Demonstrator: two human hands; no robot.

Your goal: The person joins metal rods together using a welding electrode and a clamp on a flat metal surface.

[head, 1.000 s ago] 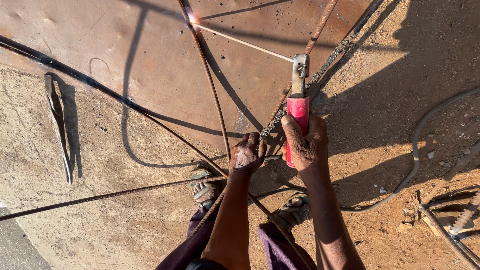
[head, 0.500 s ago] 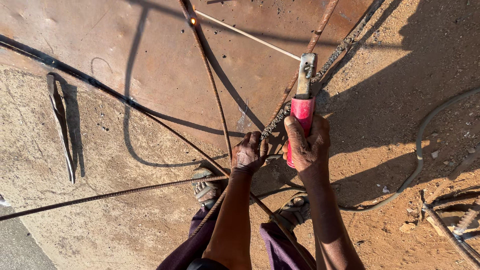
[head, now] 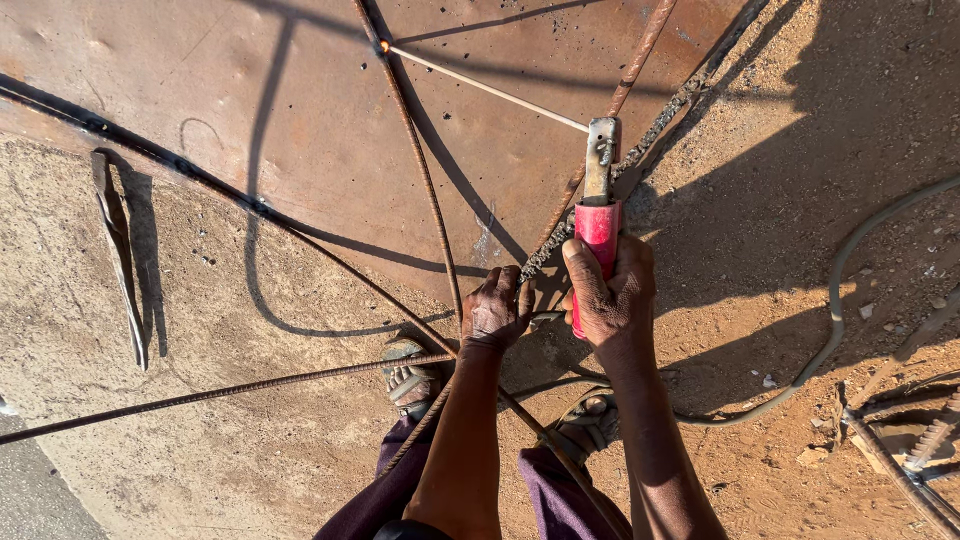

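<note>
Head view: my right hand [head: 618, 295] has its grip fully wrapped around the red handle of the electrode holder [head: 598, 235], fingers closed tight, metal clamp end sticking out just beyond the knuckles. A thin welding rod [head: 487, 88] runs from that clamp up and away to the left, its far tip glowing orange where it meets a ribbed rebar [head: 420, 170]. My left hand [head: 494, 308] sits just beside the right grip, fingers curled down onto the spot where the rebars cross; I cannot tell whether it actually clasps a bar or just presses on it. Under and beyond both grips lies a rusty steel sheet [head: 300, 120], with a second rebar [head: 632, 60] slanting up past the clamp. Another long rebar [head: 200, 396] runs off to the left, below the left grip. Well apart to the far left, a pair of pliers [head: 118, 250] lies on the concrete. A grey cable [head: 835, 300] curves across the sandy ground to the right of the right grip. Sandalled feet [head: 410, 378] are directly below the hands.
</note>
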